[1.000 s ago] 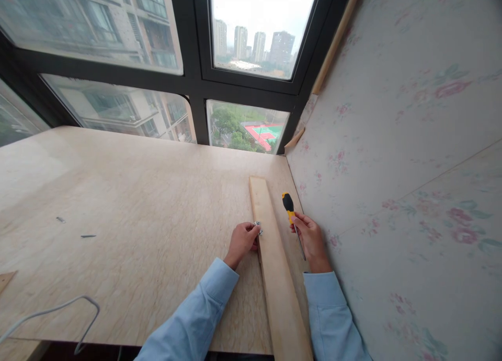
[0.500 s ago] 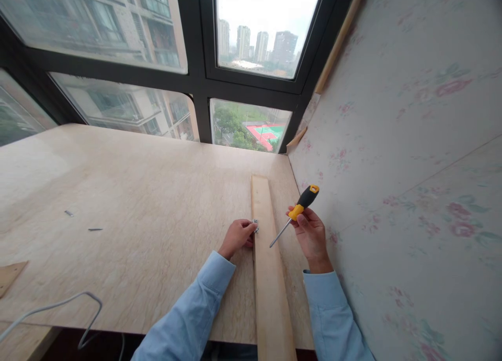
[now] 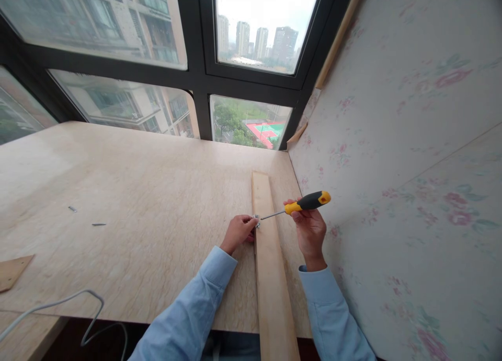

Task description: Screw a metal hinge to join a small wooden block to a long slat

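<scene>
A long wooden board (image 3: 273, 277) lies on the marble-patterned tabletop and juts past its front edge. At the board's left edge sits a small metal hinge (image 3: 257, 222), partly covered by fingers. My left hand (image 3: 240, 232) is closed on that hinge, pressing it to the board with the thumb on top and fingers at the side. In my right hand (image 3: 309, 226) is a screwdriver (image 3: 308, 203) with a black and yellow handle. Its shaft points left, and the tip is at the hinge; whether it touches a screw is too small to tell.
Two small metal pieces, one (image 3: 72, 209) behind the other (image 3: 99, 224), lie on the left of the tabletop (image 3: 157, 194). A thin brown panel (image 3: 14, 272) and a grey cable (image 3: 58, 299) are at the front left. The papered wall (image 3: 411, 194) rises close on the right, windows behind.
My right hand has swung the screwdriver from pointing down over the board to nearly level, bringing its tip to the hinge. My left hand keeps its hold.
</scene>
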{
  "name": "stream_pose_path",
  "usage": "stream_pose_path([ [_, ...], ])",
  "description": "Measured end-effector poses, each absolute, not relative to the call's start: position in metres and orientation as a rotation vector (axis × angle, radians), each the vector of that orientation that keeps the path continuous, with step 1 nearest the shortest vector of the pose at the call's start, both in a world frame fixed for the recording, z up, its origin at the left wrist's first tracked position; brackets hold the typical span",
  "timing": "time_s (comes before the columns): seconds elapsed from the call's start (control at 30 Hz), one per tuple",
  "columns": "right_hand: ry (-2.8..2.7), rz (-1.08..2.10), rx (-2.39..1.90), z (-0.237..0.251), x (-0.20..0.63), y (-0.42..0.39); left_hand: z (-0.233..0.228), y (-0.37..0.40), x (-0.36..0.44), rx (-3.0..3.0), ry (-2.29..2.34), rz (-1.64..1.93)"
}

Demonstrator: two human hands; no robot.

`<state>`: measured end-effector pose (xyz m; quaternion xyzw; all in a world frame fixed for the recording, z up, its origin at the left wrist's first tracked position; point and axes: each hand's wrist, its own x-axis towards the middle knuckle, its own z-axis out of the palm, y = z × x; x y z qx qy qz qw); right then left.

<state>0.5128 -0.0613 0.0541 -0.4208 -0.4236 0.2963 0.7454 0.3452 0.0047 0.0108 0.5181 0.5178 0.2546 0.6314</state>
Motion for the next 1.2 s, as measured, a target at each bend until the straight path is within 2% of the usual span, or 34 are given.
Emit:
stream_pose_path([
  [1.2,-0.997,0.689,-0.994,0.056,0.5058,-0.0649,0.0029,0.0042,0.3447,1.237,1.185,0.605],
])
